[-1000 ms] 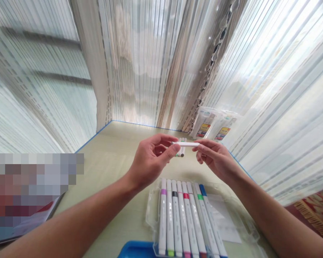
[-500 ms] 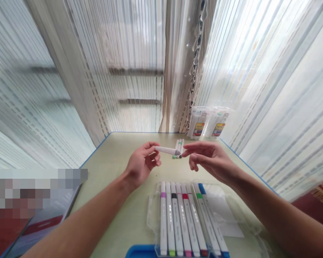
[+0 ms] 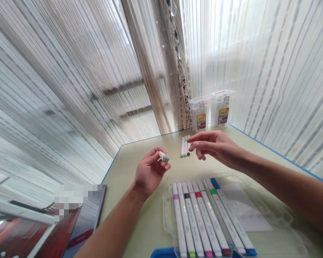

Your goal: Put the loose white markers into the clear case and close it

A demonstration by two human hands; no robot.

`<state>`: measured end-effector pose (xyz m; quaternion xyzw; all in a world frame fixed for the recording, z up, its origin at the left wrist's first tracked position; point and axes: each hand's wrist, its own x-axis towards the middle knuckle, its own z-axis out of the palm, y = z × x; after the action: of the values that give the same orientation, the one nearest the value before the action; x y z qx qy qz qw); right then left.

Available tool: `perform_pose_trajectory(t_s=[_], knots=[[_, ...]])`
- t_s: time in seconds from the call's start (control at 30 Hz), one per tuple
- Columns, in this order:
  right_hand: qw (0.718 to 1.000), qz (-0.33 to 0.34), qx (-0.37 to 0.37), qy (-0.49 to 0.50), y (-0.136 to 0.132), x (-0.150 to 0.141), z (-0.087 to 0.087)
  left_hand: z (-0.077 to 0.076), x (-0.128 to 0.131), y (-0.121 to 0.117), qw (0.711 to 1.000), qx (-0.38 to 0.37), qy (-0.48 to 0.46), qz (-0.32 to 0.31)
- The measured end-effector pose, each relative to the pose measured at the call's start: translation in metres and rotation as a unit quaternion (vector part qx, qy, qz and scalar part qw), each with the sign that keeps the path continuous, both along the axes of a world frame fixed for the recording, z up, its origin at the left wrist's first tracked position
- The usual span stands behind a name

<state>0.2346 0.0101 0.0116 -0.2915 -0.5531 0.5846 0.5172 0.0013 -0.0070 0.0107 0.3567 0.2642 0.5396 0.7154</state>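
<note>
My left hand point(image 3: 150, 171) is closed on a white marker point(image 3: 163, 157) and holds it end-on above the pale green table point(image 3: 129, 168). My right hand point(image 3: 214, 146) hovers with its fingers spread and nothing in them, fingertips just above three loose white markers point(image 3: 185, 146) lying side by side on the table. In front of me an open clear plastic case point(image 3: 258, 215) holds several white markers point(image 3: 204, 218) with coloured bands, laid in a row.
Two clear marker packs point(image 3: 210, 111) stand upright at the table's far edge against striped sheer curtains. A dark flat book or tablet point(image 3: 86, 218) lies at the left edge. A blue object point(image 3: 161, 253) shows under the case's near end.
My right hand let go of the marker and moved right, toward the loose markers. My left hand kept the marker and turned it end-on. The view swung left.
</note>
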Motion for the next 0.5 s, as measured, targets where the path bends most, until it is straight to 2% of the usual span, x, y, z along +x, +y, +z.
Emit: perform_pose_trajectory(t_s=[0.5], knots=[[1.000, 0.003, -0.007, -0.013, -0.0009, -0.0007, 0.0036, -0.0014, 0.0004, 0.0024, 1.000, 0.000, 0.005, 0.001]])
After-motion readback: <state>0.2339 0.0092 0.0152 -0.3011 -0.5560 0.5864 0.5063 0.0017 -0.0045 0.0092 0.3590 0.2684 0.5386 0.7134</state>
